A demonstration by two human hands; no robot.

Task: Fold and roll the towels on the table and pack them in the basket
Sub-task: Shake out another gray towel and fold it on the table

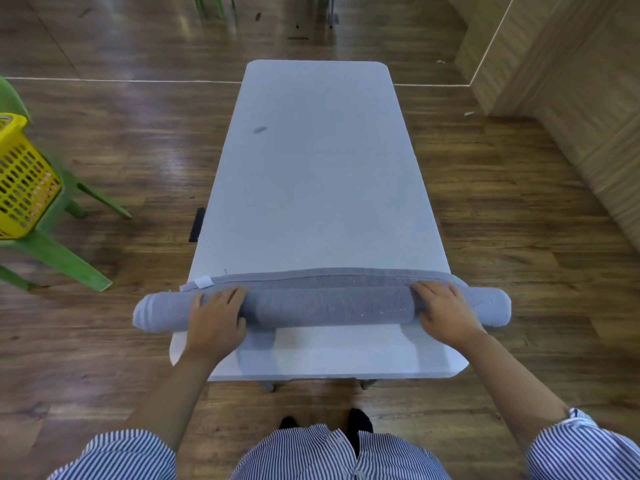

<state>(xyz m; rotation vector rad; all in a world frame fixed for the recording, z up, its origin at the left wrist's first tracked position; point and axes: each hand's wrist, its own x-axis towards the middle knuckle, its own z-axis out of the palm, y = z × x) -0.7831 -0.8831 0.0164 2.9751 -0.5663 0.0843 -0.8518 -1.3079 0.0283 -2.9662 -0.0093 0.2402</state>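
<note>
Left hand (215, 315) and right hand (446, 313) press flat-fingered on the grey towel roll (325, 306), lower centre. Both overhanging ends may sag and loosen; uneven pressure could skew the roll.

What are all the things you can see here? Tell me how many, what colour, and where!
towel: one, grey, almost fully rolled across the near end of the table, both ends hanging past the table's sides
label: one, white, on the towel's flat far edge, left side
table: one, white, long, in the middle
basket: one, yellow with holes, far left, on a chair
chair: one, green, far left on the floor
floor: brown wood, all around
shirt: striped blue and white, at the bottom
hands: two; left hand and right hand lie on the roll, fingers pointing away
</note>
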